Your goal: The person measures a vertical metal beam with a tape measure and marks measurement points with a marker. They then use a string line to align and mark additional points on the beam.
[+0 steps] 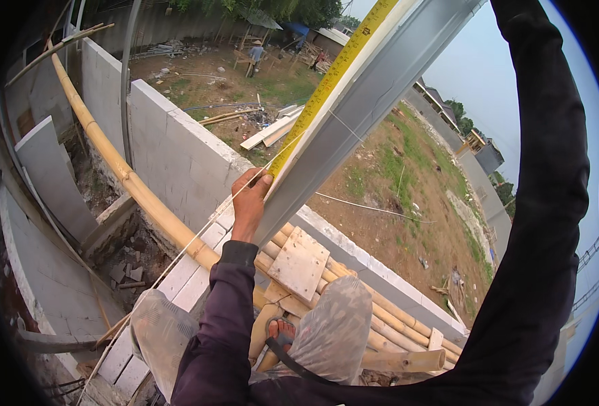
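My left hand (248, 204) pinches the lower end of a yellow tape measure (326, 84) between thumb and fingers. The tape lies stretched up along the pale edge of a tall grey post (374, 95), which slants in the picture. A thin pale string (208, 227) passes by my left hand and crosses the post. My right arm (543, 169) reaches up past the top edge, so its hand is out of sight. Below my left hand, a square board (299, 262) lies on bamboo poles (387, 314), near my sandalled foot (282, 330).
Light block walls (184, 152) stand to the left and under the post. A thick bamboo pole (127, 177) slants across the left side. Rubble (127, 271) lies in a deep gap there. Far off, a person (255, 57) stands on the ground beside wooden frames.
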`<state>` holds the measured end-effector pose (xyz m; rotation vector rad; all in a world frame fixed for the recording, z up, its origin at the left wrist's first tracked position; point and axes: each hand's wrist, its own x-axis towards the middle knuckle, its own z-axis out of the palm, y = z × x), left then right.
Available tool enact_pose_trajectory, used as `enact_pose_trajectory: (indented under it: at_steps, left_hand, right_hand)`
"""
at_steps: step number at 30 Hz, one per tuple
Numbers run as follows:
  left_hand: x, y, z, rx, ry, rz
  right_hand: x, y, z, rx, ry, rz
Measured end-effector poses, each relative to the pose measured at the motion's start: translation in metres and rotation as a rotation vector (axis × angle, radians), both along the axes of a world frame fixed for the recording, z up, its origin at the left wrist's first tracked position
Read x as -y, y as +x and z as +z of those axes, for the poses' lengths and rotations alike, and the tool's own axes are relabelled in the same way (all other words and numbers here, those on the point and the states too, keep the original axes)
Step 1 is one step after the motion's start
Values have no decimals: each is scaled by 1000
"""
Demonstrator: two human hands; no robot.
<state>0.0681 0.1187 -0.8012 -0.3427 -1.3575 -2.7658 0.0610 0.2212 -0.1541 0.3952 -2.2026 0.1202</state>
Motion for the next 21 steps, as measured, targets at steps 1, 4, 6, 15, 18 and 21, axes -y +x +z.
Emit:
enact_pose_trajectory:
  at_steps: [1,4,6,15,18,21]
  left_hand:
    - [3,1,-2,-16,11,0]
    - [13,1,-3,-34,60,-27]
    - [19,1,1,-48,83,-19]
    - [56,14,6,-17,-22,108]
    - [64,19,-1,-16,22,173]
    - [69,26,-14,-52,-62,215]
  right_hand:
    - [1,4,-2,105,-46,50]
    - [9,10,-11,107,-122,25]
    - [9,21,-21,194,-126,232]
    - [47,21,-44,73,-282,-50]
    - [51,30,-58,-422,-261,25]
    - [45,62,-105,-539,-422,223]
